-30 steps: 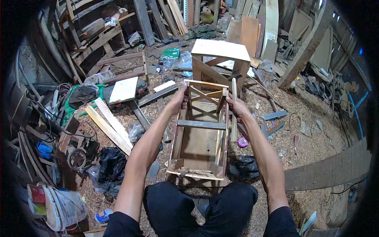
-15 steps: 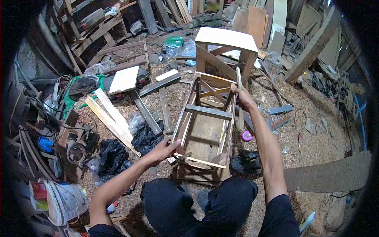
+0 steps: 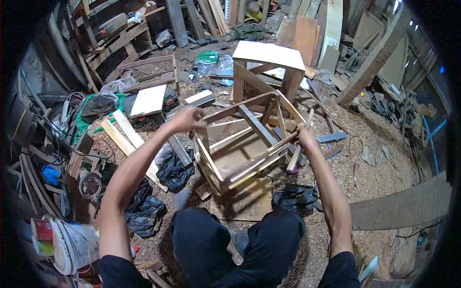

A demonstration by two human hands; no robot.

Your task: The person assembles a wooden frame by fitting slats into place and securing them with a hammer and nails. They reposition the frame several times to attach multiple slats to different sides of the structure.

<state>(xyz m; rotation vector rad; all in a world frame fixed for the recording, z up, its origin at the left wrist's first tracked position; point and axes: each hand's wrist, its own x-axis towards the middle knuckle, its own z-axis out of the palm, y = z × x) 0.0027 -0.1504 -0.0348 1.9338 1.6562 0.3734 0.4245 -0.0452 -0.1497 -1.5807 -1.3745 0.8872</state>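
A wooden frame (image 3: 259,128) with a dark crosspiece and a light panel inside stands tilted in front of my knees. My right hand (image 3: 306,137) is closed on its right side, and a thin wooden stick (image 3: 294,158) is gripped in the same hand. At the frame's upper left corner is my left hand (image 3: 191,120), its fingers curled; whether they grip the rail is unclear. Under the frame lies a flat board (image 3: 247,199). A white-topped wooden stool (image 3: 269,55) stands just behind the frame.
Black plastic bags (image 3: 145,211) lie to the left, near loose planks (image 3: 126,139). White buckets (image 3: 72,245) stand at the lower left. A wide plank (image 3: 398,206) lies at the right, below a leaning post (image 3: 377,55). In the far background a person (image 3: 253,9) is partly visible.
The frame has turned clockwise and tilted, its near end shifting left. My left hand has moved up and forward to another corner. My right hand has moved slightly down and right with the stick.
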